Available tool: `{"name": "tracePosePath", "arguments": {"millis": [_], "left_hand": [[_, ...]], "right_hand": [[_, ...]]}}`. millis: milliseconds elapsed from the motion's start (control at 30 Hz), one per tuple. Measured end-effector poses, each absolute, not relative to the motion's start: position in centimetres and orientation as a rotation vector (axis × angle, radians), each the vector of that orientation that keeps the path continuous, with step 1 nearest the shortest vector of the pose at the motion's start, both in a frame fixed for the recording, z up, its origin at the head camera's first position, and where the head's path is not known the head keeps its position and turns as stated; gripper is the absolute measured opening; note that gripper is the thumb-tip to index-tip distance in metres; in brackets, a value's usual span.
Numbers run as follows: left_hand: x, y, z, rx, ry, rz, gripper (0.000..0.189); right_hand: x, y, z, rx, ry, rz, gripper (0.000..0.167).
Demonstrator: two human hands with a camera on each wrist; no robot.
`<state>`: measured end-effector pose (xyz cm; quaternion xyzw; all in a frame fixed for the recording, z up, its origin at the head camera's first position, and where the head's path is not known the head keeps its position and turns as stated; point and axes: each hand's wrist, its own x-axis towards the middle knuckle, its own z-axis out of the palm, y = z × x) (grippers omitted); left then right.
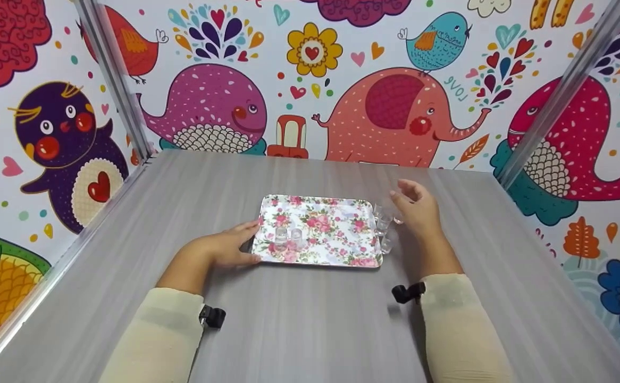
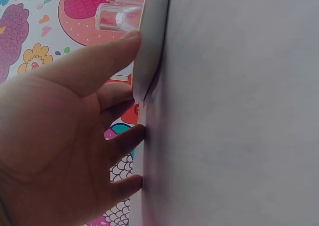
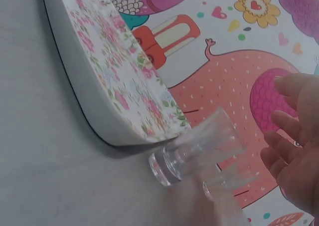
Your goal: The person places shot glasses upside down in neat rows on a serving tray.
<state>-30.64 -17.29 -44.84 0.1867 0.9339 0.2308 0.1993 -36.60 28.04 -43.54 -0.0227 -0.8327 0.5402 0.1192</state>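
Observation:
A floral tray (image 1: pixel 336 239) lies on the table. My left hand (image 1: pixel 230 246) touches its left edge; in the left wrist view the thumb (image 2: pixel 112 54) rests on the tray's rim and the other fingers are spread lower along its side. On the tray's left part stand two small clear glasses (image 1: pixel 288 237). Several more clear shot glasses (image 1: pixel 386 243) stand on the table close to the tray's right edge. Beside these is my right hand (image 1: pixel 419 210), fingers loosely bent with nothing visible in them. In the right wrist view a glass (image 3: pixel 199 146) stands upright near the tray corner; the thumb is blurred.
The grey wood-grain table (image 1: pixel 310 319) runs back to a wall (image 1: pixel 299 64) printed with cartoon animals. Metal posts (image 1: pixel 116 80) rise at both back corners. A small black camera is strapped to each wrist.

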Motion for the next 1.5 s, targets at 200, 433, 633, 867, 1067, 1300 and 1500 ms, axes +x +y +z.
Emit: {"name": "tracePosePath", "arguments": {"millis": [200, 433, 633, 867, 1067, 1300, 1500], "left_hand": [[-30.7, -17.2, -45.0, 0.53, 2.616, 0.627, 0.092], [-30.7, -17.2, -45.0, 0.519, 2.615, 0.623, 0.092], [-30.7, -17.2, -45.1, 0.526, 2.618, 0.625, 0.092], [-30.6, -17.3, -44.9, 0.519, 2.617, 0.642, 0.092], [-30.7, -17.2, -45.0, 0.516, 2.618, 0.639, 0.092], [-30.7, -17.2, -45.1, 0.514, 2.618, 0.636, 0.092], [-30.6, -17.2, -44.9, 0.518, 2.614, 0.64, 0.092]], "right_hand": [[-36.8, 29.4, -43.9, -0.257, -2.399, 1.646, 0.057], [-37.4, 30.1, -44.9, -0.373, -2.413, 1.691, 0.064], [-37.5, 30.4, -45.7, -0.447, -2.453, 1.769, 0.07], [-37.9, 30.7, -46.8, -0.449, -2.507, 1.737, 0.073], [-38.1, 30.8, -47.6, -0.467, -2.595, 1.62, 0.063], [-38.3, 30.9, -48.2, -0.415, -2.71, 1.401, 0.047], [-38.4, 30.7, -48.4, -0.426, -2.722, 1.382, 0.044]]}}
